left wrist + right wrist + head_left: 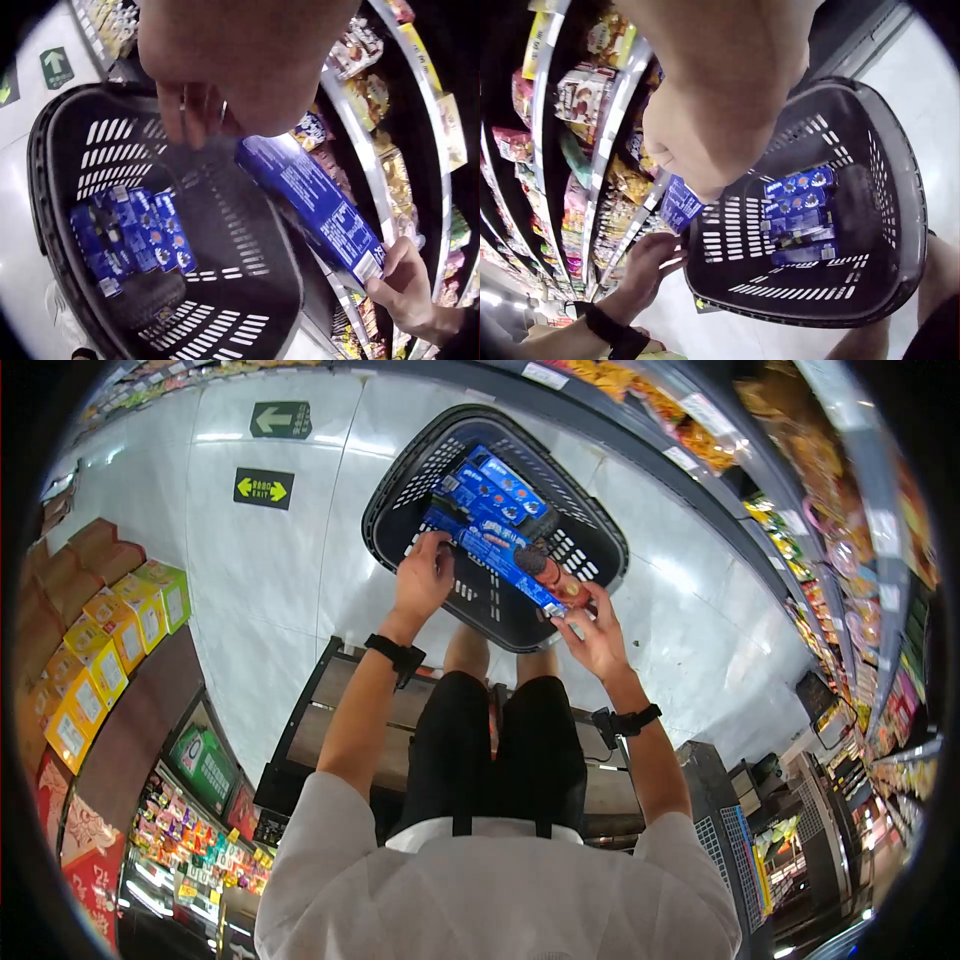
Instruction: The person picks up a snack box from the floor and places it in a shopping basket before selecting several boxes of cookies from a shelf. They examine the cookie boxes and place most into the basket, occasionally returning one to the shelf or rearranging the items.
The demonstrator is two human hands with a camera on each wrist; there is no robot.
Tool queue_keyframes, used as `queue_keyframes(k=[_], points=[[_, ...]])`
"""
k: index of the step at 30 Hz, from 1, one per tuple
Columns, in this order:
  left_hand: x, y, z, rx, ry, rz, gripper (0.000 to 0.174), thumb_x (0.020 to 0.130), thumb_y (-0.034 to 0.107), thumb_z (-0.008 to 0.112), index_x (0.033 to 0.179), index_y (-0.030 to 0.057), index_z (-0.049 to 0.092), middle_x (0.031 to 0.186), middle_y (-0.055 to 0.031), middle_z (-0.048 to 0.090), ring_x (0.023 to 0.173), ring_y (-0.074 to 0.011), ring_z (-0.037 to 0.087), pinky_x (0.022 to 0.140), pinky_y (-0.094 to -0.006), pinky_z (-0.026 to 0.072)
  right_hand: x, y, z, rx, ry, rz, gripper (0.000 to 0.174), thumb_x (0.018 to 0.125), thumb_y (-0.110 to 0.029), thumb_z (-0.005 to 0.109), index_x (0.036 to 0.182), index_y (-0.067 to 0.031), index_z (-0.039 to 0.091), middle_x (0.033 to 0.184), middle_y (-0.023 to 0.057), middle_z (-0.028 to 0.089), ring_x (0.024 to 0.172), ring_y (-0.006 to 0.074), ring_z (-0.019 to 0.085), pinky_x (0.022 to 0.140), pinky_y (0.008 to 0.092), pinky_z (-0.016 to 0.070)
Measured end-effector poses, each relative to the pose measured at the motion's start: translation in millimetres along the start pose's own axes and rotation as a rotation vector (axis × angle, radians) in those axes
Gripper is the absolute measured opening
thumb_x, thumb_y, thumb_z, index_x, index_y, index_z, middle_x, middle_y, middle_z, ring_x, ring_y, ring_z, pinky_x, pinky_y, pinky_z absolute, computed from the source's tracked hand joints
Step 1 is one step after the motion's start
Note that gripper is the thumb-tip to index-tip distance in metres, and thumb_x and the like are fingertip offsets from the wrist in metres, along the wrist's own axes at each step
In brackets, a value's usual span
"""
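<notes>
A long blue printed box [505,552] slants over the black basket [385,545] in the head view. My right hand [596,637] pinches its right end between thumb and fingers. At the other end, my left hand [424,578] holds the box with curled fingers, partly hiding that end in the left wrist view. Dense white print and a barcode show on the side of the box [319,202] facing the left wrist camera. Inside the basket lie several smaller blue packs [799,202], side by side on the bottom.
Shelves of bagged snacks [850,550] run along the right. Yellow boxes [95,660] stand in a row on the left. Green exit signs [264,488] mark the pale tiled floor [270,560]. A dark slatted surface [335,715] lies near the person's legs.
</notes>
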State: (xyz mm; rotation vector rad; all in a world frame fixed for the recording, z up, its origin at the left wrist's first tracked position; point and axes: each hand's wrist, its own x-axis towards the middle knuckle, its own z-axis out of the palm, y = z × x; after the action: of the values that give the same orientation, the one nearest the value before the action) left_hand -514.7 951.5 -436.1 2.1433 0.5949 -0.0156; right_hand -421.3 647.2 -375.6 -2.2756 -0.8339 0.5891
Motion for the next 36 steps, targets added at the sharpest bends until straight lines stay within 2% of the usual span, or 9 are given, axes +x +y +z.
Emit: queue_keyframes(k=[6,11,16,20,24,29,32,33,36], points=[[2.0,121.2,-60.0,-0.277,0.031,0.119,0.013,0.097,0.006,0.062,0.109,0.0000,0.063,0.098,-0.0177,0.071,0.085,-0.0288,0.072,0.069,-0.0358,0.0559,-55.2,-70.7,-90.5,-0.075,0.215,-0.122,0.020,0.077,0.004,0.078,0.082,-0.0070,0.063,0.131,0.0205,0.049,0.117,0.0400,0.059,0.095,0.0466,0.0565],[-24.9,219.9,-81.6,-0.410,-0.147,0.117,0.028,0.107,0.024,0.052,0.107,-0.0011,0.065,0.086,-0.0132,0.072,0.082,-0.0222,0.070,0.077,-0.0327,0.0529,-97.6,-130.0,-168.0,-0.145,0.340,-0.266,0.020,0.067,0.003,0.075,0.079,-0.0046,0.061,0.131,0.0191,0.053,0.122,0.0432,0.054,0.096,0.0512,0.0510],[-59.9,286.3,-65.3,-0.594,-0.109,0.120,0.030,0.110,0.024,0.047,0.105,-0.0002,0.064,0.098,-0.0074,0.070,0.091,-0.0118,0.062,0.085,-0.0285,0.0492,-148.7,-156.2,-233.4,-0.223,0.458,-0.256,0.021,0.070,0.010,0.074,0.081,-0.0021,0.059,0.128,0.0197,0.056,0.120,0.0441,0.057,0.097,0.0518,0.0507],[-88.5,335.7,-36.8,-0.759,-0.120,0.147,0.012,0.106,0.012,0.053,0.113,0.0044,0.047,0.101,-0.0048,0.055,0.092,-0.0112,0.054,0.085,-0.0282,0.0466,-195.6,-144.2,-277.6,-0.223,0.604,-0.226,0.031,0.070,0.009,0.076,0.094,-0.0044,0.060,0.129,0.0191,0.056,0.123,0.0437,0.057,0.098,0.0512,0.0512],[-127.0,396.5,-24.3,-0.787,-0.219,0.281,0.031,0.095,-0.004,0.065,0.110,0.0073,0.040,0.114,-0.0071,0.040,0.104,-0.0137,0.047,0.088,-0.0262,0.0435,-241.0,-117.1,-316.1,-0.188,0.730,-0.216,0.042,0.073,0.011,0.076,0.107,-0.0050,0.059,0.132,0.0192,0.055,0.129,0.0439,0.055,0.102,0.0505,0.0512],[-158.1,498.8,3.8,-0.848,-0.197,0.497,0.039,0.088,-0.011,0.069,0.109,0.0060,0.041,0.114,-0.0074,0.040,0.104,-0.0150,0.049,0.091,-0.0292,0.0458,-295.1,-74.9,-371.7,0.078,0.967,-0.109,0.075,0.079,0.006,0.079,0.145,-0.0023,0.046,0.147,0.0245,0.049,0.126,0.0424,0.058,0.099,0.0453,0.0546],[-174.7,556.5,30.9,-0.934,-0.226,0.640,0.042,0.082,-0.016,0.071,0.107,0.0051,0.044,0.115,-0.0078,0.042,0.105,-0.0161,0.052,0.095,-0.0324,0.0484,-319.7,-55.0,-422.6,0.121,0.994,-0.078,0.074,0.081,0.005,0.078,0.147,0.0010,0.044,0.147,0.0261,0.049,0.125,0.0396,0.059,0.097,0.0409,0.0549],[-177.0,579.6,36.4,-0.920,-0.185,0.696,0.042,0.082,-0.016,0.072,0.107,0.0048,0.045,0.116,-0.0078,0.042,0.106,-0.0163,0.052,0.096,-0.0324,0.0482,-326.8,-51.6,-438.4,0.087,1.005,-0.074,0.075,0.084,0.008,0.076,0.150,0.0003,0.041,0.146,0.0198,0.050,0.132,0.0317,0.053,0.099,0.0394,0.0546],[-176.4,636.8,48.7,-0.920,-0.083,0.786,0.043,0.082,-0.014,0.072,0.113,0.0029,0.047,0.120,-0.0086,0.045,0.113,-0.0176,0.053,0.100,-0.0331,0.0474,-345.4,-46.9,-481.6,0.023,1.112,-0.096,0.074,0.081,-0.001,0.082,0.146,0.0041,0.046,0.141,0.0228,0.053,0.123,0.0357,0.058,0.099,0.0410,0.0506]])
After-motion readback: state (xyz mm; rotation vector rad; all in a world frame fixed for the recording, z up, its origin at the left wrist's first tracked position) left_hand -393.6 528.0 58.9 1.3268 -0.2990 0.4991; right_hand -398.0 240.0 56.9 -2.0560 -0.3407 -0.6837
